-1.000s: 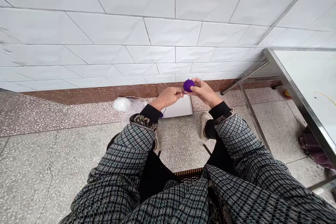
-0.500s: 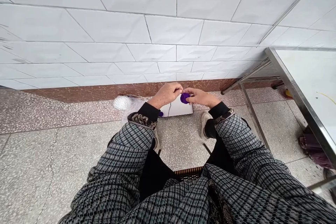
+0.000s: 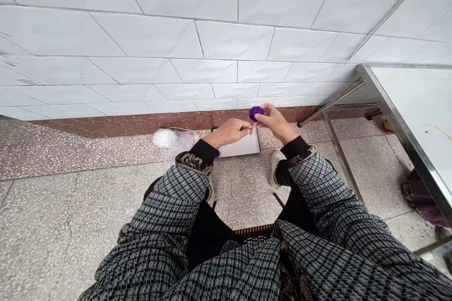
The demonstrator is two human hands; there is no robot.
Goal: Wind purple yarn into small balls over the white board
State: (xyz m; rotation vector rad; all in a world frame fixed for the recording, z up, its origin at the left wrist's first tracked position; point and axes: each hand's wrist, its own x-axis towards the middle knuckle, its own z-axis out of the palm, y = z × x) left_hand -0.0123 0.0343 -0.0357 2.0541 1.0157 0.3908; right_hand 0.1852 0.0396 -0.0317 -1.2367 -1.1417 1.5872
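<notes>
Yarn ball (image 3: pixel 256 113), purple, gripped in right hand (image 3: pixel 275 122), seemingly above white tray's (image 3: pixel 243 146) far right corner; left hand (image 3: pixel 229 132) pinches strand (image 3: pixel 252 128) just beside it. Judgement: light, even tension, turning ball between passes, should keep wraps flat.

Indoor room of unclear kind, white-tiled wall (image 3: pixel 219 40), terrazzo floor (image 3: pixel 38 225), metal-edged table (image 3: pixel 416 99)
</notes>
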